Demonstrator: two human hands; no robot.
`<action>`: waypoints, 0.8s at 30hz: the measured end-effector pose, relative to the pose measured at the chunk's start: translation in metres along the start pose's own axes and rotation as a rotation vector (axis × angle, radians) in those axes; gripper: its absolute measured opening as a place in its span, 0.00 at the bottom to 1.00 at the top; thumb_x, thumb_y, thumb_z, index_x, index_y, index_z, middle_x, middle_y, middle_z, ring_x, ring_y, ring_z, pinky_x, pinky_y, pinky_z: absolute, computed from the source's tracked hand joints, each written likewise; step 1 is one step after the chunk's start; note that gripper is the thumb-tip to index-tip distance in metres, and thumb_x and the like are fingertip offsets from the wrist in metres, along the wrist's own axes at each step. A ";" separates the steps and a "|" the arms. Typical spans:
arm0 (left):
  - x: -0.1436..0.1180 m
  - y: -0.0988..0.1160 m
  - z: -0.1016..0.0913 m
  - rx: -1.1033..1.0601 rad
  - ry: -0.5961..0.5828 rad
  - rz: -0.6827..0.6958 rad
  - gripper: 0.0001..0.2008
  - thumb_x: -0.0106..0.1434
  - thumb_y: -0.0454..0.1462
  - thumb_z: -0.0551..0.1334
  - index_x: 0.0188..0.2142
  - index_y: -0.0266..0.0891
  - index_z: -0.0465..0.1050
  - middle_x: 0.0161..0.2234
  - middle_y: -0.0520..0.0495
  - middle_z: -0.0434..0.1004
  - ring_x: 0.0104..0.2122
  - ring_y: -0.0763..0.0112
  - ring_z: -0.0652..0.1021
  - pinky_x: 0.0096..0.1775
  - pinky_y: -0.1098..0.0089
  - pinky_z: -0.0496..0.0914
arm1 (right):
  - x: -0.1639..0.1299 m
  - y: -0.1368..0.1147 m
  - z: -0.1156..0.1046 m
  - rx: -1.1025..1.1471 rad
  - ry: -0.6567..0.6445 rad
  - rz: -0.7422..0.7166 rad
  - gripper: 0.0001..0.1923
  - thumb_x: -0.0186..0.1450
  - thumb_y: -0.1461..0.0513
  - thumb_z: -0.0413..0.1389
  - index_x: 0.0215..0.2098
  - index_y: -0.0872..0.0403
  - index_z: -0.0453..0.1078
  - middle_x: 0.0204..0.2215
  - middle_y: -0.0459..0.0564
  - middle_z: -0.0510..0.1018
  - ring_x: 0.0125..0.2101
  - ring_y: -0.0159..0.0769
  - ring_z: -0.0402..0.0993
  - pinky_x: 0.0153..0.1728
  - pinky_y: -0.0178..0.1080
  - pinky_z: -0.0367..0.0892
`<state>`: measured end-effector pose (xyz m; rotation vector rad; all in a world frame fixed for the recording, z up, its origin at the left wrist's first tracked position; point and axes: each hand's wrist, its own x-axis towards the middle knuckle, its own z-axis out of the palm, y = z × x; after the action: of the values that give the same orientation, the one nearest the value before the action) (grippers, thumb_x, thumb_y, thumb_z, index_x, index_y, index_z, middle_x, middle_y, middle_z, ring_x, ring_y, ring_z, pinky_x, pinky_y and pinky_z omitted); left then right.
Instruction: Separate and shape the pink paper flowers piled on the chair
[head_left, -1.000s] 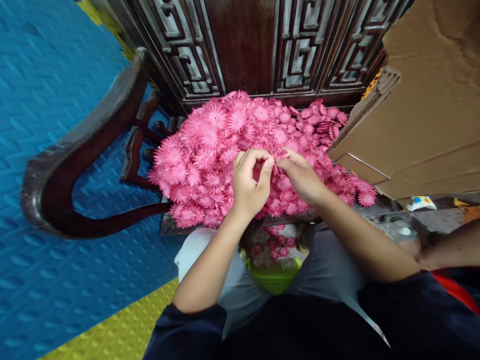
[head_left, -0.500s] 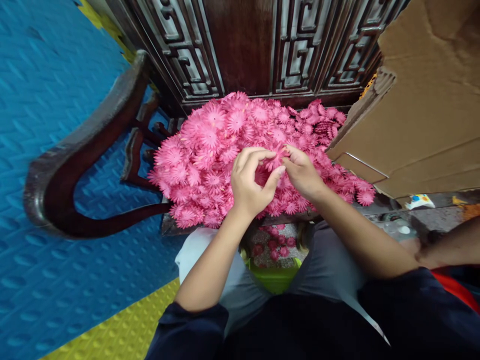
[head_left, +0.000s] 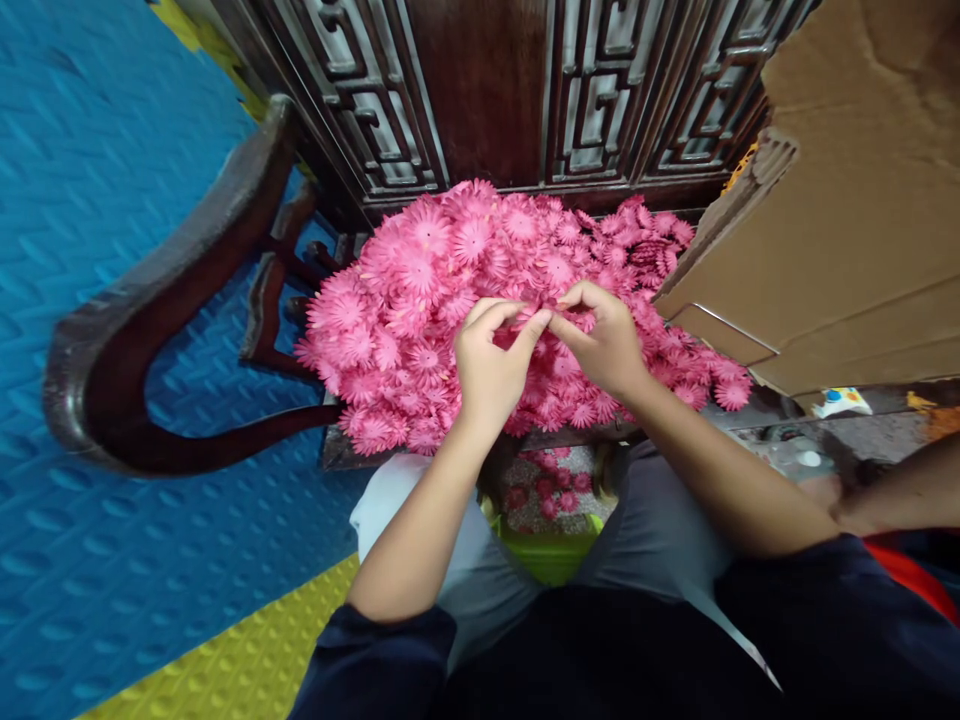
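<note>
A large heap of pink artificial flower heads covers the seat of a dark wooden bench. Above the heap's middle, my left hand and my right hand meet fingertip to fingertip. Both pinch one pink artificial flower, whose petals show between the fingers and above them. My fingers hide most of that flower. Loose flower heads lie just behind and beneath both hands.
The bench's curved armrest stands at left. A torn cardboard sheet rises at right, with a thin metal wire loop against it. Several fallen flowers lie on the floor between my legs. Another person's arm reaches in at right.
My left hand has shifted slightly left, and my right fingertips have come in against the left ones. The flower, spread out before, is now seen edge-on and more covered by fingers.
</note>
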<state>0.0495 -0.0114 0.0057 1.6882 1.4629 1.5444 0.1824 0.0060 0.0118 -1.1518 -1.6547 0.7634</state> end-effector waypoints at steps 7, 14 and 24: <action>-0.001 0.000 0.002 0.148 0.023 0.085 0.09 0.60 0.37 0.59 0.24 0.39 0.66 0.26 0.50 0.69 0.29 0.73 0.71 0.34 0.70 0.65 | -0.004 -0.004 0.006 -0.076 0.026 0.004 0.08 0.60 0.61 0.53 0.25 0.52 0.59 0.23 0.43 0.67 0.27 0.30 0.62 0.33 0.37 0.57; -0.005 0.003 0.007 0.232 0.118 0.240 0.11 0.60 0.36 0.57 0.24 0.41 0.56 0.25 0.50 0.63 0.29 0.70 0.67 0.33 0.68 0.61 | -0.007 -0.009 0.003 -0.164 0.125 -0.034 0.06 0.59 0.61 0.53 0.26 0.52 0.61 0.28 0.47 0.73 0.32 0.34 0.68 0.37 0.40 0.59; -0.006 0.008 -0.003 0.186 0.343 0.317 0.11 0.63 0.38 0.54 0.25 0.41 0.54 0.26 0.50 0.59 0.30 0.70 0.66 0.34 0.68 0.61 | 0.011 0.016 -0.014 -0.004 0.351 0.195 0.08 0.58 0.60 0.50 0.24 0.51 0.55 0.21 0.43 0.60 0.24 0.31 0.58 0.29 0.37 0.54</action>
<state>0.0514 -0.0205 0.0109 1.9067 1.6048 2.0032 0.2003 0.0221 0.0066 -1.3769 -1.2670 0.6348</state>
